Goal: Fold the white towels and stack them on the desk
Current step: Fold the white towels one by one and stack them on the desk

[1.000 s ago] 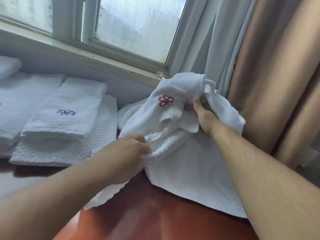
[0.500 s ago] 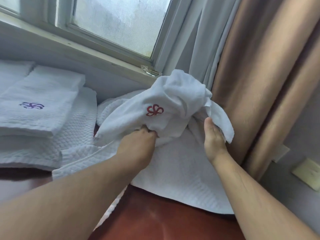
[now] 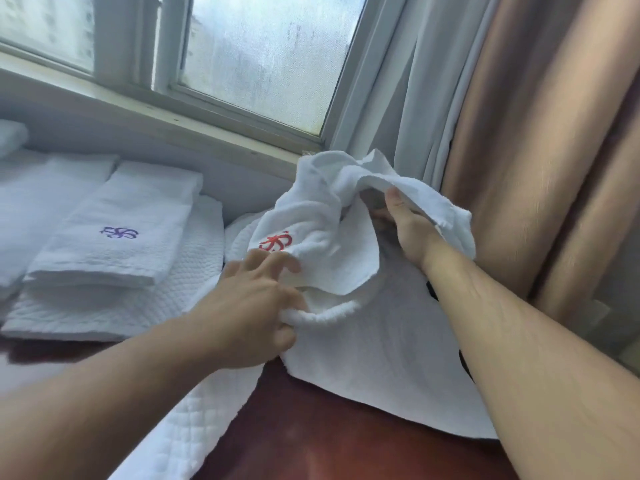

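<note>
Since a moment ago my right hand (image 3: 405,230) has risen, fingers curled round the top edge of the crumpled white terry towel with red emblem (image 3: 322,244). My left hand (image 3: 249,306) pinches its rolled hem, upper fingers spread. Soft, light and floppy, it is best held by its corners. It hangs bunched between my fingers over the dark red wooden desk (image 3: 311,431), with no clear long axis and the emblem towards me.

Crumpled red-logo towel (image 3: 322,237), lifted off desk (image 3: 346,445)

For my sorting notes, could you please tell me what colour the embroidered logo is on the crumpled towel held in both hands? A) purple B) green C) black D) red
D: the crumpled towel, held by the left hand and right hand, bears a red logo; purple is on the folded towel at left.
</note>
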The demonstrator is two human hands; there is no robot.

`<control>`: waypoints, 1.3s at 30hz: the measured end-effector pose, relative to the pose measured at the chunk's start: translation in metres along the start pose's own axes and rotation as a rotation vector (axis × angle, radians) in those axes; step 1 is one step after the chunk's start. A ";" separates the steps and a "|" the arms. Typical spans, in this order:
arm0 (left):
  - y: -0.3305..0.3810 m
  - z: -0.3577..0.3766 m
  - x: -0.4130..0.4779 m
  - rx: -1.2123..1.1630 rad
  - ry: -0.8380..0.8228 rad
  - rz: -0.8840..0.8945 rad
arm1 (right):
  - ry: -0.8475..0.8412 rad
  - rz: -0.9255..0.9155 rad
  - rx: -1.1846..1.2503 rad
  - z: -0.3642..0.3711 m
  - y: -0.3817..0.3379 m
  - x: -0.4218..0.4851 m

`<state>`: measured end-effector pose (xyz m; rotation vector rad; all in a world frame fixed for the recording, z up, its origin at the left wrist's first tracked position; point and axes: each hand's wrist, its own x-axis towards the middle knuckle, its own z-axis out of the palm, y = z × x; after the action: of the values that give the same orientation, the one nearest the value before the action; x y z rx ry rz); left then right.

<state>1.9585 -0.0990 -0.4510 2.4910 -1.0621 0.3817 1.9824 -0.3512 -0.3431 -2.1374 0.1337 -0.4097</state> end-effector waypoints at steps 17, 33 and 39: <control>-0.007 0.030 0.035 -0.230 0.112 -0.221 | 0.316 0.110 -0.343 0.013 0.036 -0.010; 0.027 -0.039 0.010 -0.787 0.102 -0.168 | 0.254 -0.028 -0.103 -0.023 0.028 -0.037; 0.021 -0.031 -0.012 -0.657 0.067 -0.359 | -0.241 0.130 -0.309 0.007 0.036 -0.070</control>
<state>1.9323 -0.0901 -0.4228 1.9913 -0.5652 -0.0029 1.9210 -0.3484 -0.3927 -2.4460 0.2072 -0.0547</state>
